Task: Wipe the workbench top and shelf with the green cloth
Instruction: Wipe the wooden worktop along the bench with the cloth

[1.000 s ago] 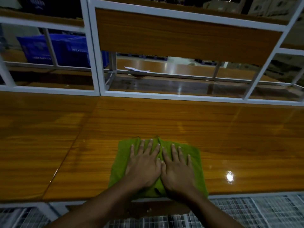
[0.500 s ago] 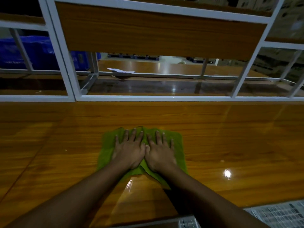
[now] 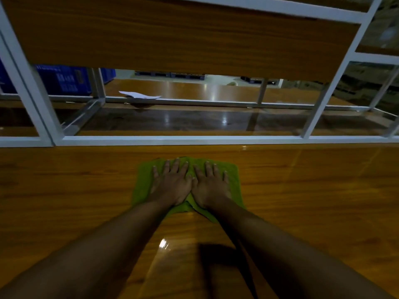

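The green cloth (image 3: pixel 232 175) lies spread on the glossy wooden workbench top (image 3: pixel 75 190), a short way in front of the white back rail (image 3: pixel 172 140). My left hand (image 3: pixel 170 184) and my right hand (image 3: pixel 210 186) press flat on it side by side, thumbs touching and fingers spread toward the rail. Both hands cover the cloth's middle; its edges show around them. Behind the rail runs the darker lower shelf (image 3: pixel 194 121).
White frame posts (image 3: pixel 38 100) rise at left and right of the shelf bay. A wooden panel (image 3: pixel 172 33) hangs above the shelf opening. A white sheet of paper (image 3: pixel 140 95) lies on a far surface; a blue crate (image 3: pixel 64 79) stands behind at left.
Both hands have pushed the cloth away from the bench's front edge toward the back rail. My view has leaned forward with them.
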Available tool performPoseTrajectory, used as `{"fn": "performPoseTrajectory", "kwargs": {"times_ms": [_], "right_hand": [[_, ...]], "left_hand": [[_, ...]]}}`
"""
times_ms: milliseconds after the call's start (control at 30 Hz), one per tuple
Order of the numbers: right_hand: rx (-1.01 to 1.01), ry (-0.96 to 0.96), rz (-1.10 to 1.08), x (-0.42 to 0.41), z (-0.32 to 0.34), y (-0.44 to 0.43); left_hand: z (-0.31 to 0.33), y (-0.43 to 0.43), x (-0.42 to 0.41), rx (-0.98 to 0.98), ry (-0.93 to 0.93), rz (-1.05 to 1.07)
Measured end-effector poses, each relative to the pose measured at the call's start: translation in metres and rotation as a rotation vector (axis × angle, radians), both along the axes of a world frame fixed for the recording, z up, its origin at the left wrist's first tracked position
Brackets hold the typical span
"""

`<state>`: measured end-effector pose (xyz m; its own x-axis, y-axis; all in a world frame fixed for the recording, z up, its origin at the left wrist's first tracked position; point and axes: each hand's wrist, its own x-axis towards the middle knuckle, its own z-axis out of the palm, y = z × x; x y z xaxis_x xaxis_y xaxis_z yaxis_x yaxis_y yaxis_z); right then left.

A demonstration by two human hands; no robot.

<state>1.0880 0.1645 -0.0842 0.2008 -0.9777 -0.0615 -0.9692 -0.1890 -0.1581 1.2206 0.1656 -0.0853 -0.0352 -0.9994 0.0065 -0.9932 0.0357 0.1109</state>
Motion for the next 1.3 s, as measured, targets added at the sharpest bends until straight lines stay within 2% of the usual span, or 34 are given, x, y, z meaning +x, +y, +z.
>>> {"fn": "performPoseTrajectory", "kwargs": {"times_ms": [267, 600, 1000, 1300], "right_hand": [[0.007, -0.001, -0.024, -0.01, 0.003, -0.056], [0.013, 0.03, -0.005, -0.01, 0.005, -0.05], [-0.024, -0.006, 0.017, -0.02, 0.0, 0.038], [0.011, 0.046, -0.111, -0.009, -0.001, 0.131]], "left_hand": [[0.001, -0.057, -0.01, 0.006, -0.011, 0.007], [0.0, -0.045, -0.007, 0.022, 0.005, 0.002], [0.002, 0.034, -0.005, 0.018, 0.025, -0.058], [0.0, 0.123, 0.007, 0.017, 0.027, -0.178]]}}
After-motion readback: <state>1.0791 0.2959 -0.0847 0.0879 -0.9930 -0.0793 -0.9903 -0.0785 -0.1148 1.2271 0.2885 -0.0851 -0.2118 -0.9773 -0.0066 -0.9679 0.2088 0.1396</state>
